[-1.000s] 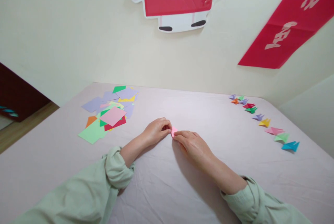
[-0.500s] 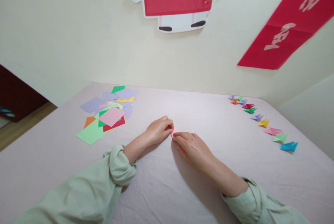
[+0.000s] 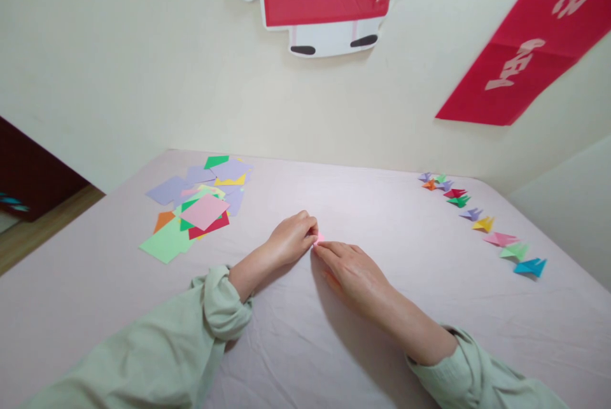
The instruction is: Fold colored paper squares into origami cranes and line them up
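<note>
The pink paper (image 3: pixel 321 238) lies well apart from the surface's (image 3: pixel 382 205) left and right edges. Left hand (image 3: pixel 292 237) pinches it; right hand (image 3: pixel 356 272) touches it, pinching I cannot tell. Probably light, easily creased; better held by its borders.

The person is wearing sleeves of pale sage green. The left sleeve (image 3: pixel 138 352) is looking roomy and softly creased, its left cuff (image 3: pixel 228 304) bunching into a thick, puffy roll. The right sleeve (image 3: pixel 496 377) is showing a turned-back right cuff (image 3: pixel 446 361) with crumpled folds. The fabric is seemingly looking matte, though its weave is blurring. Both the left hand (image 3: pixel 293 237) and right hand (image 3: pixel 358 272) are showing bare.
</note>
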Demonstrator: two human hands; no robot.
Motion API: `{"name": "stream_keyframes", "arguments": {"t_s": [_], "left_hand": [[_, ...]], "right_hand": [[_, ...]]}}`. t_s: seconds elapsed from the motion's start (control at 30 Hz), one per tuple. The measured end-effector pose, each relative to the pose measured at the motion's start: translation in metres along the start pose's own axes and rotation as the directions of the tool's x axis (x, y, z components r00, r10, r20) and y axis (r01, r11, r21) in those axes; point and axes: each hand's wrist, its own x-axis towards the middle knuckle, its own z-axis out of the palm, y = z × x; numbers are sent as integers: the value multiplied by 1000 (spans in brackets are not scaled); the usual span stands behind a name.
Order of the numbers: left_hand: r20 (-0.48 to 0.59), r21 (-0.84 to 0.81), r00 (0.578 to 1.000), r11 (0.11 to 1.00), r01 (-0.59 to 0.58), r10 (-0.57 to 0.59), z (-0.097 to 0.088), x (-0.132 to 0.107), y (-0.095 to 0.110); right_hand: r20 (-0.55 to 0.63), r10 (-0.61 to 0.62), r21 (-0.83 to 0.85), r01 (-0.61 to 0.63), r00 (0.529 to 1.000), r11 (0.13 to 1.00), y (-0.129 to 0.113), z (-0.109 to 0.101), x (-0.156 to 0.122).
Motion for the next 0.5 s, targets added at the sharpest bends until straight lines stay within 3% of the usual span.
{"name": "stream_keyframes", "arguments": {"t_s": [0.37, 0.5], "left_hand": [[-58, 25, 998, 999, -23, 24, 9, 1, -7], [-136, 22, 991, 1000, -6, 9, 16, 3, -14]], "right_hand": [[-13, -8, -83, 7, 1000, 997, -9, 5, -1], [-6, -5, -87, 5, 1000, 996, -9, 4, 0]]}}
